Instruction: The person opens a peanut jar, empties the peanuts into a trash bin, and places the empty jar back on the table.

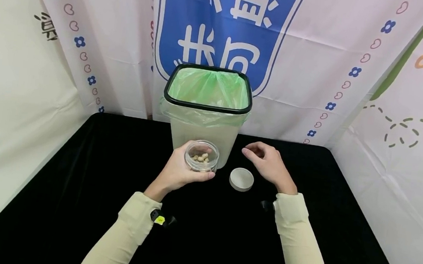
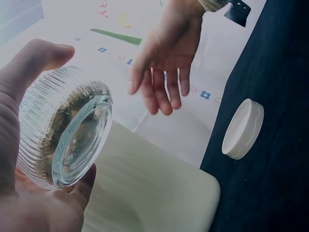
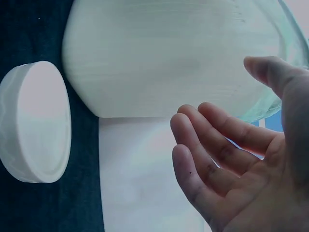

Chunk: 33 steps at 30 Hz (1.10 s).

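My left hand (image 1: 179, 169) grips a clear glass jar (image 1: 201, 165), its mouth uncovered, in front of the bin. Several pale nut-like pieces (image 1: 201, 158) lie in the jar. In the left wrist view the ribbed side and thick base of the jar (image 2: 67, 130) show, with thumb and fingers around it. My right hand (image 1: 268, 161) hovers to the right, holding nothing, its fingers relaxed and slightly bent in the right wrist view. A white round lid (image 1: 241, 179) lies on the black cloth below and left of that hand, apart from it.
A pale bin (image 1: 205, 129) with a black rim (image 1: 206, 107) and a green plastic liner (image 1: 210, 86) stands at the back middle of the black-covered table (image 1: 200, 242). Printed fabric (image 1: 299, 72) hangs behind and along both sides.
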Each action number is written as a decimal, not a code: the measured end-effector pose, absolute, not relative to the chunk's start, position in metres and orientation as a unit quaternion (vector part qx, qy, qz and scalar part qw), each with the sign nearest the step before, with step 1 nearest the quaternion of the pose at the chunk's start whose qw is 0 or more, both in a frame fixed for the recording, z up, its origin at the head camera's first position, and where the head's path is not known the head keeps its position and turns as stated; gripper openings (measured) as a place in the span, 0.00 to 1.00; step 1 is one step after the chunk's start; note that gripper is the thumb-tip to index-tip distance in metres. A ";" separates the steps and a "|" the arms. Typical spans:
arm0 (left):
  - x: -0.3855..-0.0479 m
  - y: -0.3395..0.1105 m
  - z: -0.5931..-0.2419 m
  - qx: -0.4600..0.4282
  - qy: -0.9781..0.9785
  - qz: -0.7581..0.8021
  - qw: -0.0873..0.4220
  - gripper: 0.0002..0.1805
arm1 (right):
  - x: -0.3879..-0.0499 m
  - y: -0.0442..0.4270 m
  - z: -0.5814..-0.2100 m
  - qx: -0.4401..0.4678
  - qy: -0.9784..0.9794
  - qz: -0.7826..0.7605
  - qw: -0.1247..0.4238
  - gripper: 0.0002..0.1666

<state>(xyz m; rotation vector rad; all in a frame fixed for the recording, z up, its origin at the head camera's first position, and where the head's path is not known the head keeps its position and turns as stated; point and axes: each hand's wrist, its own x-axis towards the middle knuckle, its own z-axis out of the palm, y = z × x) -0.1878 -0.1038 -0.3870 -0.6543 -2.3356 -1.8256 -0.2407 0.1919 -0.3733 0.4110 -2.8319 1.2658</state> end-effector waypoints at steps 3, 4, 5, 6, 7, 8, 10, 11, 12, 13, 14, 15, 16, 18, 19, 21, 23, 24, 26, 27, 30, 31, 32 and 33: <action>-0.187 -0.106 -0.386 -0.214 -0.770 -0.598 0.058 0.37 | -0.241 0.193 -0.366 0.131 -0.902 0.411 0.015 0.26; -0.186 -0.107 -0.386 -0.213 -0.771 -0.597 0.059 0.37 | -0.241 0.193 -0.364 0.132 -0.901 0.413 0.019 0.26; -0.186 -0.108 -0.386 -0.213 -0.771 -0.597 0.059 0.37 | -0.242 0.193 -0.361 0.133 -0.900 0.415 0.023 0.27; -0.186 -0.109 -0.385 -0.213 -0.772 -0.595 0.060 0.38 | -0.242 0.193 -0.358 0.132 -0.899 0.417 0.027 0.27; -0.185 -0.110 -0.385 -0.213 -0.774 -0.593 0.062 0.38 | -0.243 0.193 -0.356 0.131 -0.898 0.419 0.031 0.28; -0.185 -0.111 -0.385 -0.212 -0.775 -0.592 0.063 0.38 | -0.243 0.193 -0.352 0.130 -0.896 0.423 0.035 0.28; -0.184 -0.113 -0.385 -0.209 -0.777 -0.590 0.065 0.37 | -0.244 0.193 -0.346 0.132 -0.893 0.429 0.043 0.29; -0.184 -0.114 -0.384 -0.208 -0.778 -0.589 0.066 0.37 | -0.244 0.193 -0.342 0.133 -0.892 0.430 0.046 0.30; -0.184 -0.115 -0.384 -0.207 -0.780 -0.587 0.067 0.37 | -0.245 0.193 -0.339 0.132 -0.891 0.431 0.050 0.30; -0.183 -0.116 -0.384 -0.206 -0.781 -0.585 0.067 0.36 | -0.246 0.194 -0.336 0.134 -0.891 0.431 0.054 0.30; -0.183 -0.117 -0.383 -0.204 -0.782 -0.586 0.066 0.36 | -0.246 0.194 -0.332 0.133 -0.890 0.432 0.058 0.30; -0.183 -0.118 -0.383 -0.203 -0.782 -0.586 0.065 0.36 | -0.247 0.194 -0.329 0.134 -0.891 0.430 0.061 0.31; -0.183 -0.119 -0.382 -0.203 -0.782 -0.586 0.064 0.36 | -0.247 0.194 -0.326 0.133 -0.892 0.427 0.065 0.31; -0.182 -0.122 -0.382 -0.203 -0.782 -0.586 0.065 0.36 | -0.248 0.194 -0.320 0.132 -0.896 0.418 0.075 0.31; -0.182 -0.123 -0.382 -0.202 -0.781 -0.587 0.067 0.35 | -0.249 0.194 -0.316 0.132 -0.897 0.415 0.080 0.30; -0.181 -0.125 -0.383 -0.200 -0.781 -0.588 0.071 0.35 | -0.249 0.193 -0.309 0.128 -0.899 0.409 0.088 0.29; -0.181 -0.127 -0.384 -0.199 -0.781 -0.587 0.077 0.36 | -0.250 0.192 -0.303 0.122 -0.901 0.407 0.092 0.29; -0.180 -0.129 -0.385 -0.196 -0.781 -0.587 0.079 0.36 | -0.250 0.192 -0.300 0.119 -0.901 0.408 0.092 0.29; -0.178 -0.132 -0.387 -0.191 -0.782 -0.588 0.079 0.36 | -0.251 0.191 -0.295 0.113 -0.902 0.408 0.089 0.29; -0.178 -0.134 -0.388 -0.187 -0.782 -0.589 0.078 0.37 | -0.251 0.190 -0.293 0.110 -0.902 0.407 0.089 0.30; -0.176 -0.140 -0.393 -0.173 -0.784 -0.592 0.069 0.37 | -0.252 0.187 -0.286 0.110 -0.905 0.402 0.088 0.31; -0.175 -0.143 -0.394 -0.169 -0.785 -0.593 0.067 0.37 | -0.252 0.186 -0.284 0.110 -0.906 0.399 0.089 0.32; -0.175 -0.145 -0.396 -0.166 -0.786 -0.592 0.066 0.37 | -0.253 0.184 -0.282 0.109 -0.907 0.396 0.090 0.33; -0.174 -0.148 -0.398 -0.162 -0.788 -0.591 0.065 0.37 | -0.253 0.183 -0.280 0.108 -0.907 0.396 0.092 0.34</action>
